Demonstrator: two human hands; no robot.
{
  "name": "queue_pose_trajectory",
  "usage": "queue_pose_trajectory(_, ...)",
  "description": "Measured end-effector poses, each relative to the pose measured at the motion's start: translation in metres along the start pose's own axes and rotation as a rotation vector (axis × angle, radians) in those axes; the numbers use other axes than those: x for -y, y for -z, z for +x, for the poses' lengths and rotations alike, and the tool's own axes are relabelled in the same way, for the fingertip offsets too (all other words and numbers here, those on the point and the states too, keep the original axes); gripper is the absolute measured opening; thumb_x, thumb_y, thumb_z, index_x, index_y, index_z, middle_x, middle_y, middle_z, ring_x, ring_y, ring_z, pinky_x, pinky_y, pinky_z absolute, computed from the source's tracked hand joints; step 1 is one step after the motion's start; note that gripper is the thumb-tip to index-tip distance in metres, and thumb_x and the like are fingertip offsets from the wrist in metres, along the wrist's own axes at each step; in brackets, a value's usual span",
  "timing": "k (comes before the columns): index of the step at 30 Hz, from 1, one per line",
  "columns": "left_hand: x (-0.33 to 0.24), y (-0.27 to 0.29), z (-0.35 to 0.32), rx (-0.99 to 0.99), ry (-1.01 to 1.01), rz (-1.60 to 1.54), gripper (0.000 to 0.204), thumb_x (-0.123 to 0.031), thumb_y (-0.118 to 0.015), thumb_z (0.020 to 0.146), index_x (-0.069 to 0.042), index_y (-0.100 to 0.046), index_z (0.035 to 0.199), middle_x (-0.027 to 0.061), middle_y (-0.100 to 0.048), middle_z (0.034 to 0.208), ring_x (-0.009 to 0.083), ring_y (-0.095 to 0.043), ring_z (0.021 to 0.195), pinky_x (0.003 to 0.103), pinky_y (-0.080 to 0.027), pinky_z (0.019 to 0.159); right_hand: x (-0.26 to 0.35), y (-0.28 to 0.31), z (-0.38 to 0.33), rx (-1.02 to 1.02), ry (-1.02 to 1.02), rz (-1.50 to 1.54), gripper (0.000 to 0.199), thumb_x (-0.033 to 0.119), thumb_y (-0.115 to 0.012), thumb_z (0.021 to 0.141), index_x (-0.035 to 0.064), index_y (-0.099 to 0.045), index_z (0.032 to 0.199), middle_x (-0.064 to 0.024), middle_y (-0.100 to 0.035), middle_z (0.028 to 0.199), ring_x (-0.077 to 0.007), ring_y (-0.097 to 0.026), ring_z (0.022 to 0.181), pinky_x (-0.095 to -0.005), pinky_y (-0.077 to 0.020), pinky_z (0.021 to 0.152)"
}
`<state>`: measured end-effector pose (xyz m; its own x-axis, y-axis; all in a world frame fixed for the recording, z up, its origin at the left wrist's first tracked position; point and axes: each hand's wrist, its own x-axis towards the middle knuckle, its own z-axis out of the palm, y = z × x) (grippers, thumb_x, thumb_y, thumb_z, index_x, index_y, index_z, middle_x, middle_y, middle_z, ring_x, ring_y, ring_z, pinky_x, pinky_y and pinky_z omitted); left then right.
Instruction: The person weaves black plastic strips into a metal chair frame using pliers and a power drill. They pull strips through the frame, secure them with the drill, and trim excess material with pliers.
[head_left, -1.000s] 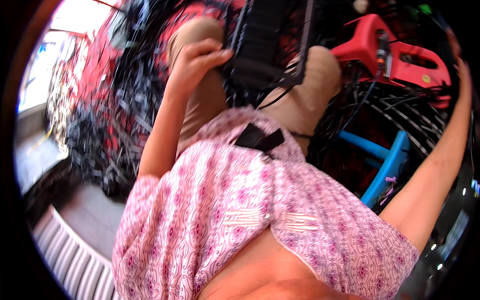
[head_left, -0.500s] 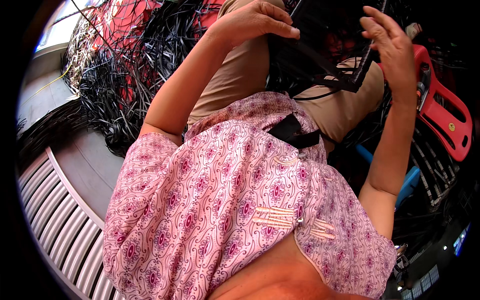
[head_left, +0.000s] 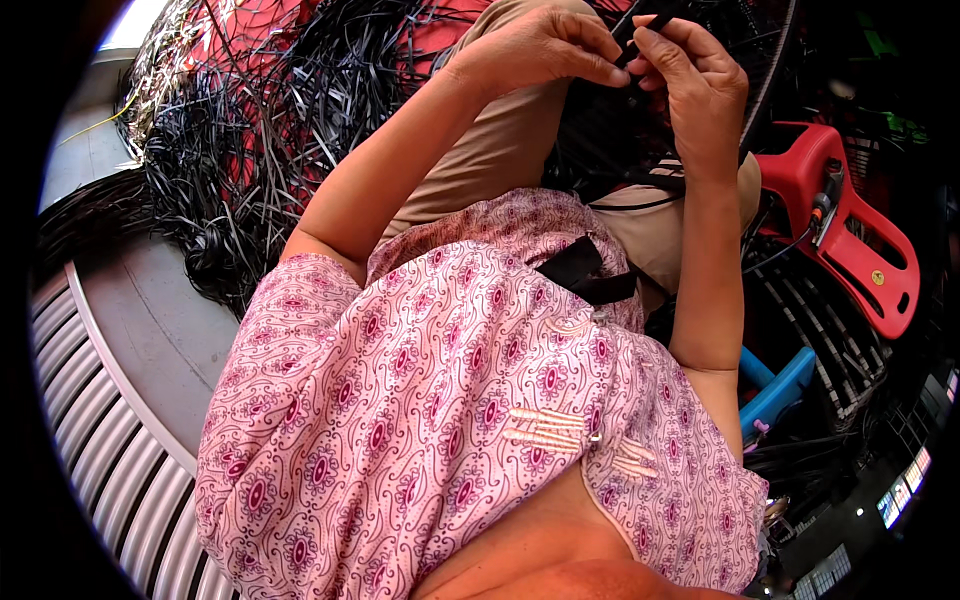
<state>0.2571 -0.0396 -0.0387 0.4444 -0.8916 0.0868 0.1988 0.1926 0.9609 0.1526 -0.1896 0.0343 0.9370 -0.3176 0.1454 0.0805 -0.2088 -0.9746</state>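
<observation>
Close together above my lap, both hands work at a black frame (head_left: 770,80) that looks like woven basketry of flat strips. My left hand (head_left: 555,50) is closed, thumb and fingers pinching at a dark strip (head_left: 630,48). Facing it, my right hand (head_left: 700,85) has its thumb and forefinger pressed together on the same strip. The strip's far part blends into the dark frame, so its path is hard to follow. Part of the frame rests across my knees, and a loose black strand (head_left: 625,207) lies over my right thigh.
To the left lies a large tangled heap of black strips (head_left: 270,120) over red material. A red plastic chair or stool (head_left: 860,230) stands at the right, with a blue-handled object (head_left: 780,390) below it. A silver slatted seat (head_left: 110,430) is at lower left.
My right hand has moved left and closed beside my left hand, which has shifted slightly right. Both now pinch the strip. The frame has tilted, and the view has shifted a little.
</observation>
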Motion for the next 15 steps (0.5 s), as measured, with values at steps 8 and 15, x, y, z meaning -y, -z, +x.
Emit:
queue_pose_trajectory(8, 0.001, 0.015, 0.001, 0.007, -0.083, 0.231, 0.007, -0.008, -0.076, 0.087, -0.003, -0.071, 0.084, -0.0041, -0.062, 0.079, 0.0056, -0.056, 0.077, 0.023, -0.043, 0.068, 0.008, -0.010, 0.005, -0.022, -0.025, -0.056, 0.012, 0.013, -0.065, 0.096, 0.0029, -0.068, 0.090, -0.0004, -0.065, 0.071, -0.0064, -0.060, 0.059, -0.0200, -0.0448, 0.055)
queue_pose_trajectory(15, -0.017, 0.024, 0.020, 0.289, 0.075, 0.212, 0.025, -0.008, -0.069, 0.088, -0.001, -0.068, 0.112, -0.0034, -0.067, 0.094, 0.0053, -0.058, 0.088, 0.021, -0.045, 0.077, -0.021, -0.011, 0.001, -0.230, 0.048, 0.093, 0.013, 0.014, -0.063, 0.097, 0.0042, -0.066, 0.089, 0.0004, -0.061, 0.068, -0.0071, -0.058, 0.056, -0.0208, -0.0441, 0.054)
